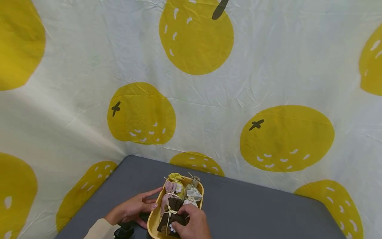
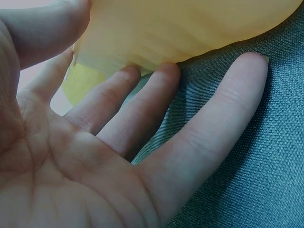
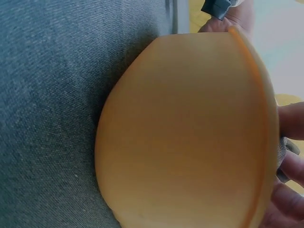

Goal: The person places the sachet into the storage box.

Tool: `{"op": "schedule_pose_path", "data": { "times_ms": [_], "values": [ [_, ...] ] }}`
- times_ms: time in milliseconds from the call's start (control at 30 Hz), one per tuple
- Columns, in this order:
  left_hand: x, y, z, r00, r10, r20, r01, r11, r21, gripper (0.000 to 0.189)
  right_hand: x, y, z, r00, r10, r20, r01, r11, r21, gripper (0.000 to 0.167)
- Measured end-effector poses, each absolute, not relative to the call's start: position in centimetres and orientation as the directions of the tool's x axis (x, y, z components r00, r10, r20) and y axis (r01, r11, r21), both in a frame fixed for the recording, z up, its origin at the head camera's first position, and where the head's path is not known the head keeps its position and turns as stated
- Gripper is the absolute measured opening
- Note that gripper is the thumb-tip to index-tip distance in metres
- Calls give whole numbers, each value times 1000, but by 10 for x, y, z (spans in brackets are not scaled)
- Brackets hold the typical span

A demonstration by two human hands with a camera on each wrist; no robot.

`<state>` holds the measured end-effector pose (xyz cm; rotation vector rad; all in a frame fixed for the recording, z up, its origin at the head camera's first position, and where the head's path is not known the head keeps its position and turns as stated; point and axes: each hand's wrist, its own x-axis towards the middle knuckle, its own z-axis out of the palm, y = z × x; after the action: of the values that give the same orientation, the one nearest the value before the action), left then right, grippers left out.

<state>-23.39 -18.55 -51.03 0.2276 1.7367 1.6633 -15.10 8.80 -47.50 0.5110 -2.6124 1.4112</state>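
Observation:
A yellow oval tray (image 1: 153,219) holds several small tied cloth pouches. My left hand (image 1: 134,208) is at its left side, fingers loosely extended, fingertips against the outer wall (image 2: 190,28). Over the near right part of the tray, my right hand (image 1: 194,224) grips a dark brown pouch (image 1: 174,205) between thumb and fingers. Pale string ties this pouch, and a small white flower shows by the thumb. Behind it lie a pink pouch (image 1: 171,187), a yellow pouch (image 1: 176,176), a white pouch (image 1: 194,195) and a greyish pouch (image 1: 195,181).
The tray stands on a dark grey cloth-covered table (image 1: 253,212). A white curtain (image 1: 206,93) printed with yellow fruit hangs behind and at the left. A black device (image 1: 123,231) sits at my left wrist, below a beige sleeve (image 1: 101,229).

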Motion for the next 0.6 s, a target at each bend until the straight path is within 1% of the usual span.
{"op": "schedule_pose_path", "data": {
  "times_ms": [333, 600],
  "values": [
    [-233, -186, -511, -732, 577, -362, -337, 156, 929, 78, -148, 84, -478, -937, -262, 229, -340, 549, -763, 26],
    [-235, -187, -513, -728, 584, -359, -334, 155, 930, 78, -147, 78, -485, -912, -305, 275, -411, 637, -652, 28]
  ]
}}
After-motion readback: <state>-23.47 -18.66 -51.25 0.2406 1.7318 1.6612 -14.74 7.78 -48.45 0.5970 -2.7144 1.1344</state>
